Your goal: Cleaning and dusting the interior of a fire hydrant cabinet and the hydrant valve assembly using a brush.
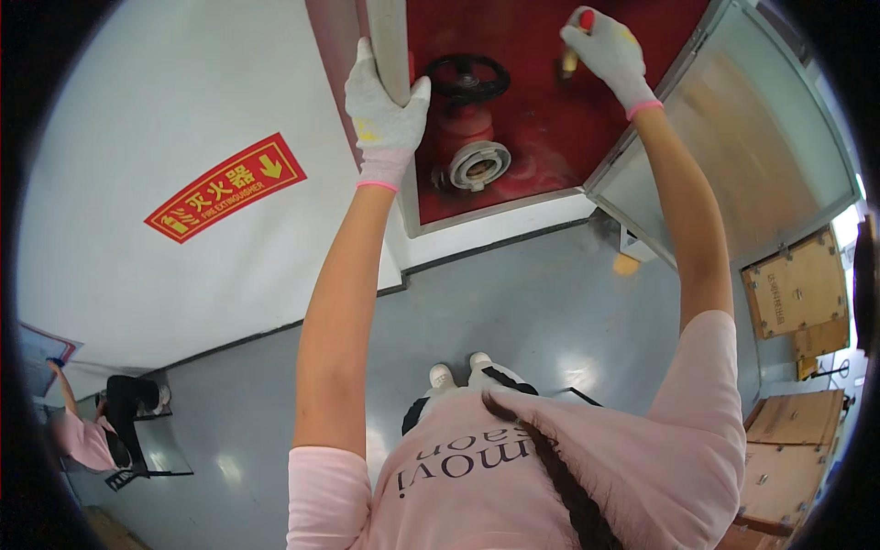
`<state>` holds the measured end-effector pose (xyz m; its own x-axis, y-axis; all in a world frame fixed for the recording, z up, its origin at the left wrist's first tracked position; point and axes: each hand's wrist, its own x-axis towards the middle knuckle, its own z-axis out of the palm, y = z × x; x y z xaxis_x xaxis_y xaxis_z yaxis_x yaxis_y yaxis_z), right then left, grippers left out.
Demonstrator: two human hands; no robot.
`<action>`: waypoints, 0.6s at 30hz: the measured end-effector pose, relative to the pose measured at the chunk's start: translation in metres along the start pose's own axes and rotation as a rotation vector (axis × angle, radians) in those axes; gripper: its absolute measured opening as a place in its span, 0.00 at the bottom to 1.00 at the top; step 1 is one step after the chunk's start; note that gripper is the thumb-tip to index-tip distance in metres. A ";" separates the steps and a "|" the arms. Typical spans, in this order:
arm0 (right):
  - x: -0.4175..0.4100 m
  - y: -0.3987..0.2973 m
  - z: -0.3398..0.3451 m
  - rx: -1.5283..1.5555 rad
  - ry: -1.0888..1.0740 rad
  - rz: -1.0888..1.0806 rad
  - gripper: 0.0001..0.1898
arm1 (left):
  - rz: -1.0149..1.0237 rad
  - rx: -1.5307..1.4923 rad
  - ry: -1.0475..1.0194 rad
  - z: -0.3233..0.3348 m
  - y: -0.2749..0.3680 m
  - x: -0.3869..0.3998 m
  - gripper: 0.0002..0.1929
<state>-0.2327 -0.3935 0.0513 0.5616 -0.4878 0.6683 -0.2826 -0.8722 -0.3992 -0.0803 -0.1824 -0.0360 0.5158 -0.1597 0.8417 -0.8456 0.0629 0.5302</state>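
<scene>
My left hand (387, 124), in a white knit glove, grips the lower end of a pale, flat, rounded thing (389, 48), perhaps a coiled fire hose seen edge-on. The thumb lies on its right side and the fingers on its left. My gloved right hand (610, 53) holds a brush (569, 63) with a red handle, a brass-coloured ferrule and dark bristles, close to the red back of a hydrant cabinet (550, 148). Between my hands sits a hydrant valve (467, 125) with a black handwheel (474, 92). Its silver hose coupling (502, 159) faces me.
The cabinet's glazed door (763, 137) stands swung out at my right forearm. A red fire extinguisher sign (225, 187) is on the white wall. Wooden crates (797, 285) stand at far right. Another person (93, 440) reaches to a wall board (45, 357) at far left.
</scene>
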 end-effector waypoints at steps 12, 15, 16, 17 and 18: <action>-0.169 0.084 0.086 -0.058 -0.208 0.369 0.12 | 0.045 0.078 0.046 0.004 0.003 0.000 0.39; -0.189 0.100 0.101 -0.364 -0.240 0.178 0.13 | 0.057 0.011 0.054 0.005 0.002 -0.001 0.38; -0.194 0.098 0.106 -0.478 -0.370 0.172 0.14 | -0.001 -0.037 0.032 0.005 0.003 -0.002 0.38; -0.198 0.096 0.111 -0.592 -0.500 0.166 0.14 | -0.002 -0.041 0.026 0.007 0.004 -0.002 0.38; -0.201 0.087 0.121 -0.535 -0.460 0.109 0.15 | 0.026 0.013 0.044 0.004 0.000 -0.003 0.38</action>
<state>-0.2766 -0.3671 -0.1937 0.7465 -0.6115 0.2625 -0.6323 -0.7747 -0.0067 -0.0826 -0.1860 -0.0385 0.4992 -0.1143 0.8589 -0.8602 0.0534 0.5071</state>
